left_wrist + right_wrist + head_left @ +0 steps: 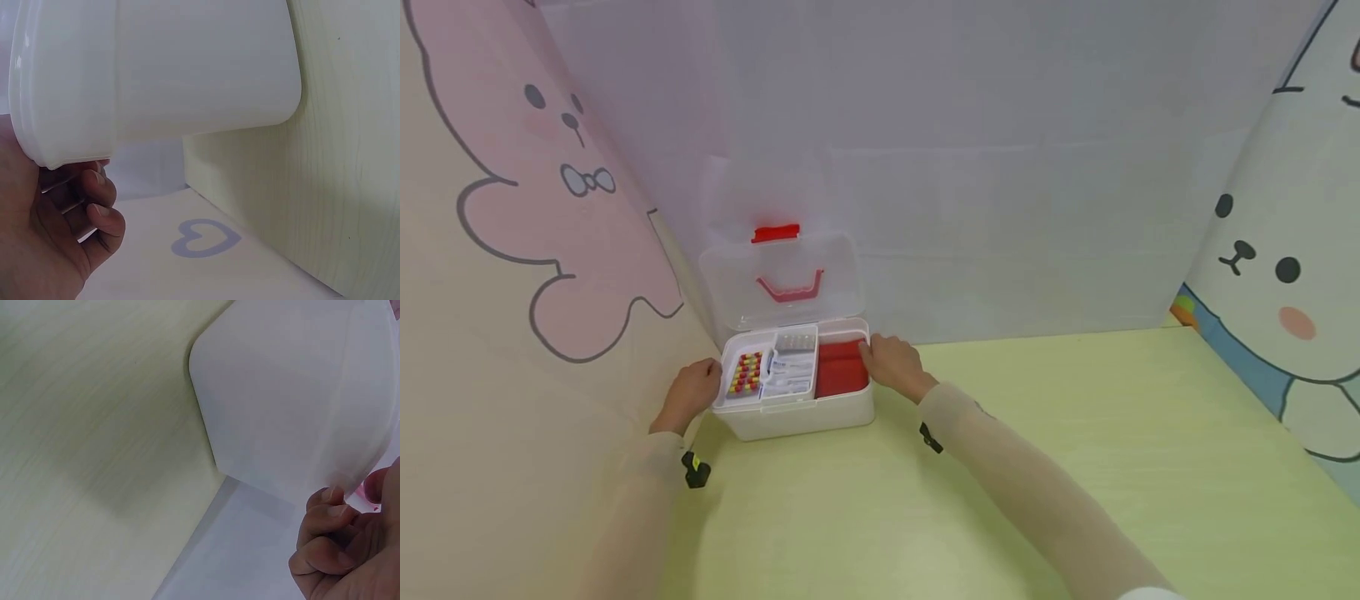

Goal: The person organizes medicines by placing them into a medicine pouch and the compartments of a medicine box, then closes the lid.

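Observation:
A white medicine box [805,414] stands on the table against the back wall, its clear lid [835,287] raised. My left hand [695,385] grips the box's left rim; in the left wrist view its fingers [103,187] curl beneath the lip. At the opposite end, my right hand [895,364] holds the right rim, with curled fingers [322,519] at the outer wall and the thumb over the edge. Inside, a white tray holds a blister pack of red and yellow capsules [746,374], small white packets [788,371] and a silvery blister pack [794,342]. A red pouch [842,371] fills the right side.
The lid has a red latch [777,233] and a red carrying handle [793,292]. Pale wood-grain table [1037,450] extends to the right and front. A curtain with a pink bear [550,208] borders the left, close to the left arm; another printed curtain [1285,317] hangs right.

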`<state>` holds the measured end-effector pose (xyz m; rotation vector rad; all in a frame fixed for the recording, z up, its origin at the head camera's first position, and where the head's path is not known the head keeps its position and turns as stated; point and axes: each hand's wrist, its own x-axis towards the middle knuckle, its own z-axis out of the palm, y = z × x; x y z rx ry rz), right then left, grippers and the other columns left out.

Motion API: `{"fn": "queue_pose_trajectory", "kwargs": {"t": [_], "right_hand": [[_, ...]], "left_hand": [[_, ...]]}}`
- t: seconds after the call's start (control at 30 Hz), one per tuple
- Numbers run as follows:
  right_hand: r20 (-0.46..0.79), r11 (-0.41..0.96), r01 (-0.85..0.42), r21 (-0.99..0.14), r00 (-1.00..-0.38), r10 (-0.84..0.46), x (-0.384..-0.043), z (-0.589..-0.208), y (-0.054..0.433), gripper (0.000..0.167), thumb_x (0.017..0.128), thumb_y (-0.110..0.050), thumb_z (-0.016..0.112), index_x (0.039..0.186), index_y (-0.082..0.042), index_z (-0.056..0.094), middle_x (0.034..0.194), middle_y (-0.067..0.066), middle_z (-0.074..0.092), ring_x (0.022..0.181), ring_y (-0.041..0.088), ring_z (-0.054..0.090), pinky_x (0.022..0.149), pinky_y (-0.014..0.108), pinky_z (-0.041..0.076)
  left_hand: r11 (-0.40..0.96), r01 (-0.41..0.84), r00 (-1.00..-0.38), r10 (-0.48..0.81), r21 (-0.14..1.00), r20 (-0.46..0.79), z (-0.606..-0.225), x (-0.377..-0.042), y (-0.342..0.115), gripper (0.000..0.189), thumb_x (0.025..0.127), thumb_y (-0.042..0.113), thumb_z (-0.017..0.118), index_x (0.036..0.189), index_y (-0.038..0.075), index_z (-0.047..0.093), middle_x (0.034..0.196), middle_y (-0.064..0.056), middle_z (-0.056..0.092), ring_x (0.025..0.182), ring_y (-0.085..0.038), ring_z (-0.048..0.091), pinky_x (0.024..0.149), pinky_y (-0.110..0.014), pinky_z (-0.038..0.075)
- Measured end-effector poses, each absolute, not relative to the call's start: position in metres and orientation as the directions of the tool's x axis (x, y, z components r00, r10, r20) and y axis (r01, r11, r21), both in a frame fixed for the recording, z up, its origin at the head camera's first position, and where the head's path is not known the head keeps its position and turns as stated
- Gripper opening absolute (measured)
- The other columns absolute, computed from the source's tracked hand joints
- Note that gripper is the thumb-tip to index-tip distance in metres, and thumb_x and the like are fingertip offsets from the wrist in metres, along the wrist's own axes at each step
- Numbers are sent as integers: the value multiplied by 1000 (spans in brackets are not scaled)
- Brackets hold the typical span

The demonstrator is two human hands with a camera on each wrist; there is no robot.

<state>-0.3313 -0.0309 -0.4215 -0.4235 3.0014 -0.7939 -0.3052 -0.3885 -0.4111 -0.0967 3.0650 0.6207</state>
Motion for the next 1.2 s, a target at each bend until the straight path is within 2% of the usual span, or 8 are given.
{"fn": "queue_pose_trajectory", "kwargs": {"t": [0.17,0.4,0.53,0.6,0.67,0.83,0.97,1.2], "right_hand": [[33,828,-254,-501,-961,-274,-330,-425,-28,38,104,-32,33,85,-9,57,68,3,52,59,18,48,53,28,38],[42,839,-248,-485,-965,-260,-327,-427,-24,37,104,-28,34,84,-8,57,65,3,52,56,17,48,49,26,38],[51,839,-252,-483,-964,-260,-325,-428,-19,36,104,-26,35,83,-7,57,65,3,52,55,17,48,49,26,38],[52,841,-251,-479,-965,-258,-323,-428,-17,36,104,-27,35,83,-7,57,66,4,53,56,18,49,50,27,39],[48,845,-247,-475,-966,-255,-322,-429,-14,37,105,-27,34,85,-7,57,67,3,53,57,18,49,50,26,39],[42,849,-237,-472,-968,-247,-318,-429,-3,35,104,-27,35,87,-7,58,69,3,54,58,17,49,50,26,39],[45,843,-228,-488,-971,-236,-314,-430,9,33,104,-26,37,87,-7,59,69,4,54,57,17,49,49,25,38],[31,839,-183,-513,-980,-195,-307,-431,35,34,104,-28,36,89,-7,59,68,4,54,57,17,48,49,25,37]], "left_hand": [[920,-56,-998,-58,389,-7,-412,-304,-384,46,105,26,27,120,-7,55,113,-28,61,95,-36,57,87,-54,49],[923,-28,-998,-48,383,40,-410,-300,-374,40,105,23,29,107,-5,58,99,-23,61,84,-32,54,75,-45,45],[921,-33,-998,-53,388,41,-411,-299,-369,45,105,24,28,119,-8,56,114,-29,61,101,-43,59,86,-55,48],[919,-44,-998,-60,392,29,-412,-299,-367,49,106,26,26,130,-8,53,127,-32,58,116,-49,55,96,-60,44],[917,-46,-998,-61,396,24,-414,-300,-366,51,106,27,26,134,-8,50,129,-32,56,119,-49,54,98,-61,43],[920,-6,-998,-32,393,62,-420,-303,-361,45,105,26,29,118,-7,58,105,-25,63,90,-35,59,79,-50,47],[923,52,-992,3,380,127,-424,-303,-351,40,104,23,31,104,-3,60,94,-22,63,82,-32,59,74,-47,46],[913,77,-989,20,401,144,-426,-302,-324,35,105,23,31,84,4,52,69,-11,50,63,-24,47,59,-34,36]]}}
